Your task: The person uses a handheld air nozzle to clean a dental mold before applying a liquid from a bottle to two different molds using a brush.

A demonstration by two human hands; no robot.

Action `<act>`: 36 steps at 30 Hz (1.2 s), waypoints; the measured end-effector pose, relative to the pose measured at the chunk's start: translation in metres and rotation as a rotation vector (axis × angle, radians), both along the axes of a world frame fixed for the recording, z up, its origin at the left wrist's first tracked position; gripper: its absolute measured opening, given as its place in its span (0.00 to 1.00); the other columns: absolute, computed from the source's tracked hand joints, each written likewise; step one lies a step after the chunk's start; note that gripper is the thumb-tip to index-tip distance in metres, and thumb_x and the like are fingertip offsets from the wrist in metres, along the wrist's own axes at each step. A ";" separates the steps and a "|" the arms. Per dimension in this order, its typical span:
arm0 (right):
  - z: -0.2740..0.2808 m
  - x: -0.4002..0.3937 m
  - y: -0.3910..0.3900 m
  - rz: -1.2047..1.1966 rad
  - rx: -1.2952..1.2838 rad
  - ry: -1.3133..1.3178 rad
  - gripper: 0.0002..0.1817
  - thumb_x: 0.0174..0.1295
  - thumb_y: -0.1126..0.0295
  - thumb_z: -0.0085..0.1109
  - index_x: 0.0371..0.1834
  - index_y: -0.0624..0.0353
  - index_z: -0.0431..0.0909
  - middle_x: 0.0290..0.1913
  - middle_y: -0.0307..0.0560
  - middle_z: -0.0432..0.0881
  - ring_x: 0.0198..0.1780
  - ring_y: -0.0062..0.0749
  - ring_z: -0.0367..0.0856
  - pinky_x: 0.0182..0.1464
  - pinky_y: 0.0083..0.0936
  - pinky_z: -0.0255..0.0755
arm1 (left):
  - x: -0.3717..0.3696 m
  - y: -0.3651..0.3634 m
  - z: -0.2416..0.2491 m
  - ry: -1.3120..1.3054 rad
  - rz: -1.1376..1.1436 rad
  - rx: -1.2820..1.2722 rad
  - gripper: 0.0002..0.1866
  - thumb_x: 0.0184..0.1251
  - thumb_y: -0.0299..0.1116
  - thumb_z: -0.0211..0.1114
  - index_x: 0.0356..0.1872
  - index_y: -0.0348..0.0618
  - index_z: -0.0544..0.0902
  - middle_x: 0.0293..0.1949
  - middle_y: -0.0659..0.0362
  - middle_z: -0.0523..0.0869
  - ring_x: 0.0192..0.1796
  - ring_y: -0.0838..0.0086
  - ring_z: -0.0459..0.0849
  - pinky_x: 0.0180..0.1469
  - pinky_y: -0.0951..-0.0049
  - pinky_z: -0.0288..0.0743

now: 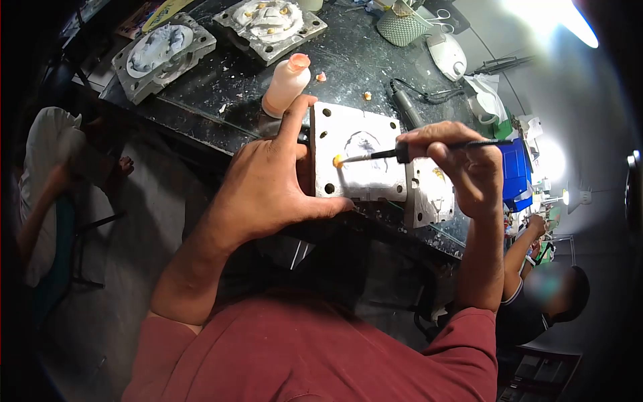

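Observation:
A dental flask half (367, 179) filled with white plaster is tilted toward me at the bench edge. My left hand (271, 184) grips its left side, thumb along the lower edge and fingers at the upper corner. In my right hand (472, 167) is a slim black-handled brush (385, 154), its tip at a small orange-yellow spot (337, 161) on the plaster. Another plaster-filled flask half (432, 199) lies to the right, partly behind my right hand. Just beyond my left fingertips stands a bottle of pinkish liquid (282, 88) with an orange top.
Two more plaster-filled flask halves, one left (159, 60) and one farther right (268, 30), sit at the back. A handpiece (405, 106) with a cord, a woven basket (400, 28) and a white device (447, 57) are beyond. Other people sit left and right (549, 295).

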State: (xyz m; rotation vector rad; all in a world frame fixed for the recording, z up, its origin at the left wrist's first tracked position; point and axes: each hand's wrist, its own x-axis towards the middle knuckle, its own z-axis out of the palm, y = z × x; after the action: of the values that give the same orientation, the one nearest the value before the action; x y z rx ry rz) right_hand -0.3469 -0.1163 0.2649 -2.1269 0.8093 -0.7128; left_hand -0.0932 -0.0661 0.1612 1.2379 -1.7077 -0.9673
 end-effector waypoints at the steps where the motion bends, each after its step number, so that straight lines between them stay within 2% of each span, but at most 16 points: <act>1: 0.001 0.000 -0.002 0.007 -0.035 0.014 0.11 0.74 0.77 0.53 0.50 0.74 0.81 0.50 0.59 0.86 0.53 0.41 0.87 0.58 0.36 0.81 | 0.001 0.000 0.002 -0.004 -0.001 0.002 0.63 0.41 0.42 0.85 0.78 0.40 0.53 0.36 0.51 0.91 0.41 0.63 0.91 0.52 0.70 0.79; 3: 0.000 0.004 -0.006 -0.060 -0.115 0.021 0.11 0.74 0.77 0.53 0.50 0.74 0.81 0.49 0.59 0.86 0.52 0.42 0.87 0.57 0.36 0.82 | 0.001 0.000 0.004 -0.006 -0.013 0.034 0.63 0.42 0.42 0.85 0.78 0.40 0.53 0.36 0.51 0.91 0.41 0.65 0.91 0.51 0.70 0.80; 5: 0.007 0.002 -0.003 0.069 0.084 0.020 0.10 0.74 0.78 0.54 0.51 0.74 0.81 0.50 0.59 0.86 0.52 0.40 0.87 0.57 0.36 0.82 | 0.000 0.000 0.004 0.000 -0.010 0.034 0.62 0.41 0.41 0.85 0.78 0.41 0.54 0.36 0.51 0.91 0.41 0.66 0.91 0.51 0.70 0.79; 9: 0.008 0.006 -0.007 -0.056 -0.113 0.065 0.11 0.75 0.75 0.55 0.50 0.73 0.81 0.49 0.59 0.87 0.50 0.39 0.88 0.54 0.32 0.83 | -0.001 0.000 -0.001 0.014 0.009 0.000 0.62 0.41 0.40 0.86 0.77 0.42 0.55 0.36 0.52 0.92 0.41 0.68 0.91 0.51 0.71 0.79; 11: 0.015 0.000 -0.009 0.156 0.113 0.080 0.11 0.75 0.76 0.53 0.51 0.73 0.81 0.49 0.58 0.87 0.49 0.39 0.88 0.53 0.32 0.83 | -0.001 0.000 0.002 0.018 0.004 0.020 0.62 0.41 0.40 0.86 0.77 0.42 0.55 0.36 0.52 0.92 0.41 0.69 0.91 0.51 0.71 0.79; 12: 0.011 0.004 -0.010 0.140 0.059 0.040 0.11 0.75 0.77 0.53 0.51 0.73 0.81 0.48 0.58 0.87 0.48 0.39 0.89 0.52 0.32 0.83 | 0.000 0.001 0.003 0.024 0.000 0.043 0.62 0.41 0.40 0.86 0.77 0.42 0.55 0.36 0.52 0.92 0.41 0.69 0.91 0.51 0.71 0.79; 13: 0.005 0.013 -0.008 -0.010 0.005 -0.034 0.08 0.72 0.77 0.59 0.47 0.71 0.83 0.41 0.51 0.89 0.47 0.33 0.88 0.52 0.28 0.81 | 0.000 0.001 0.003 0.024 0.000 0.044 0.62 0.41 0.40 0.86 0.77 0.42 0.55 0.36 0.52 0.92 0.41 0.69 0.91 0.51 0.71 0.79; 15: -0.001 0.013 -0.011 0.091 -0.034 -0.038 0.11 0.74 0.74 0.56 0.49 0.72 0.82 0.43 0.57 0.87 0.45 0.37 0.89 0.49 0.30 0.83 | 0.000 0.000 0.005 -0.001 0.001 0.063 0.62 0.41 0.41 0.86 0.78 0.42 0.55 0.37 0.53 0.92 0.42 0.70 0.90 0.52 0.71 0.79; 17: 0.016 0.004 -0.005 0.128 0.174 0.057 0.13 0.75 0.70 0.57 0.48 0.72 0.82 0.43 0.55 0.87 0.44 0.36 0.88 0.48 0.29 0.82 | 0.000 0.000 0.002 0.015 -0.004 0.051 0.63 0.41 0.41 0.87 0.78 0.42 0.55 0.37 0.53 0.92 0.43 0.70 0.90 0.53 0.71 0.79; 19: 0.010 0.008 -0.004 0.020 0.020 0.027 0.14 0.75 0.68 0.57 0.46 0.72 0.83 0.41 0.55 0.86 0.42 0.35 0.88 0.46 0.28 0.82 | 0.001 0.001 0.002 0.029 -0.007 0.045 0.63 0.41 0.40 0.87 0.78 0.42 0.54 0.38 0.53 0.92 0.44 0.70 0.90 0.54 0.71 0.79; 21: 0.001 0.009 -0.009 0.092 -0.070 -0.044 0.12 0.74 0.71 0.57 0.46 0.73 0.82 0.41 0.54 0.86 0.43 0.35 0.88 0.46 0.29 0.82 | 0.001 0.001 0.008 0.005 -0.016 0.120 0.63 0.41 0.39 0.87 0.78 0.42 0.54 0.39 0.53 0.92 0.46 0.72 0.89 0.56 0.71 0.78; 25: 0.020 0.006 -0.001 0.038 0.074 0.093 0.10 0.73 0.75 0.57 0.47 0.73 0.81 0.42 0.54 0.86 0.43 0.36 0.88 0.47 0.30 0.83 | 0.002 0.001 0.008 0.022 -0.021 0.128 0.63 0.41 0.37 0.87 0.78 0.42 0.54 0.40 0.52 0.92 0.47 0.73 0.88 0.56 0.70 0.78; 28: 0.013 0.009 -0.001 0.090 -0.096 0.112 0.08 0.73 0.77 0.56 0.46 0.72 0.82 0.39 0.52 0.86 0.42 0.34 0.88 0.45 0.29 0.83 | 0.000 0.000 0.007 0.030 -0.019 0.131 0.63 0.42 0.36 0.87 0.79 0.43 0.54 0.40 0.53 0.92 0.47 0.74 0.88 0.57 0.70 0.78; 30: 0.019 0.009 0.000 0.057 -0.150 0.178 0.07 0.73 0.77 0.56 0.45 0.71 0.82 0.38 0.51 0.86 0.41 0.32 0.88 0.43 0.28 0.83 | 0.000 -0.002 -0.003 0.023 -0.020 -0.033 0.64 0.42 0.49 0.86 0.76 0.33 0.54 0.31 0.51 0.90 0.35 0.60 0.90 0.45 0.67 0.80; 31: 0.021 0.010 0.000 0.028 -0.207 0.245 0.07 0.73 0.77 0.57 0.44 0.71 0.82 0.37 0.50 0.86 0.40 0.31 0.88 0.42 0.27 0.83 | -0.001 -0.002 -0.005 0.020 -0.022 -0.033 0.64 0.42 0.49 0.86 0.76 0.33 0.54 0.31 0.51 0.90 0.35 0.60 0.90 0.45 0.67 0.80; 36: 0.019 0.026 0.004 0.126 -0.388 0.196 0.07 0.71 0.75 0.60 0.42 0.69 0.83 0.34 0.48 0.87 0.33 0.27 0.87 0.35 0.24 0.80 | -0.002 -0.002 -0.003 0.036 -0.006 -0.015 0.64 0.42 0.50 0.86 0.76 0.34 0.55 0.30 0.53 0.89 0.33 0.63 0.89 0.43 0.69 0.79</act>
State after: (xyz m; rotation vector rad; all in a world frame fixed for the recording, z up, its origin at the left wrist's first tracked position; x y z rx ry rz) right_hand -0.3212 -0.1122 0.2837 -2.6046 0.6694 -0.6406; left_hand -0.0951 -0.0676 0.1582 1.1997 -1.6886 -0.9732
